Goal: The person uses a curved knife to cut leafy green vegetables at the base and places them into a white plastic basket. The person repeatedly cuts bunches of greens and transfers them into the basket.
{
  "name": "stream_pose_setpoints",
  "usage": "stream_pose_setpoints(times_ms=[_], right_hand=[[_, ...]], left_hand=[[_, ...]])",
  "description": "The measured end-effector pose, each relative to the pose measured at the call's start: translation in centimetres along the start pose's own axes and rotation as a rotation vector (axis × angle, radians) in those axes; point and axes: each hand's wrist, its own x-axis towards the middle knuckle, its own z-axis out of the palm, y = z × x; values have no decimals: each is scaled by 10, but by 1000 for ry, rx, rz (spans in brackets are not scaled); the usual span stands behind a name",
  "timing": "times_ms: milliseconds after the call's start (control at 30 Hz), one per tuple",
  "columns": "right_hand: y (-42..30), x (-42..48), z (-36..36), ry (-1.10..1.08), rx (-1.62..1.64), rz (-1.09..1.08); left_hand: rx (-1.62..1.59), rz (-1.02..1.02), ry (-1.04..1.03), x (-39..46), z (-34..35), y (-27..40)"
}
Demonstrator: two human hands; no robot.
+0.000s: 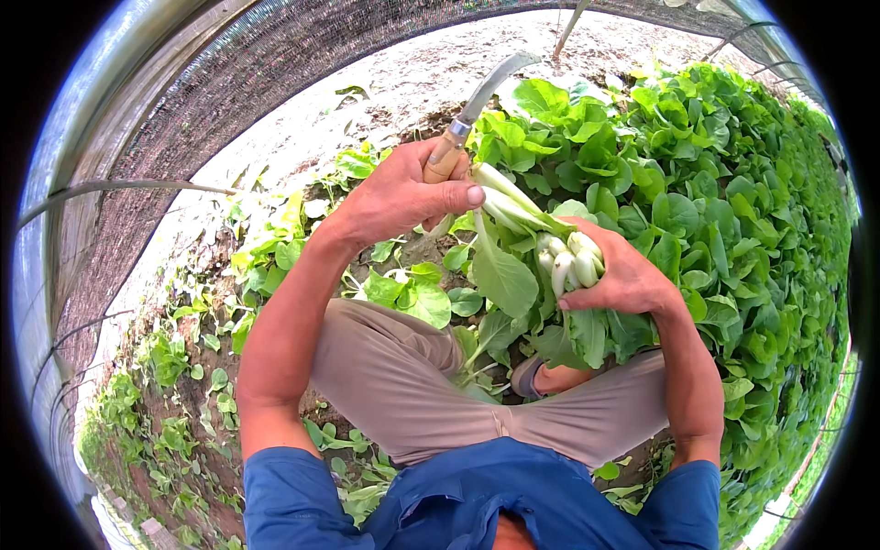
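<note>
My left hand (395,199) is closed around the wooden handle of a small sickle (491,86), whose curved blade points up and to the right. Pale stalks of a leafy green (507,199) lie against the thumb and fingers of that same hand; how firmly they are held cannot be told. To the right, my right hand (622,268) grips a bunch of leafy greens (570,261), its cut white stem ends facing up and its leaves hanging over my lap. The two hands are close together, with leaves between them.
Dense rows of leafy greens (729,206) grow on the right. Sparse plants (168,357) and bare soil lie on the left. Dark shade netting (172,124) and thin bent hoops (124,185) line the left side. Rooted plants (412,295) stand near my knees and a shoe (526,377).
</note>
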Motion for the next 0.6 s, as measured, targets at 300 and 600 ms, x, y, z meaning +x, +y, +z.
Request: stream_pose_setpoints(times_ms=[300,600], right_hand=[[7,-3,-5,-115,40,132],[25,-1,1,-199,258,130]], left_hand=[[68,23,304,1,-22,-12],[66,96,-47,15,2,-35]])
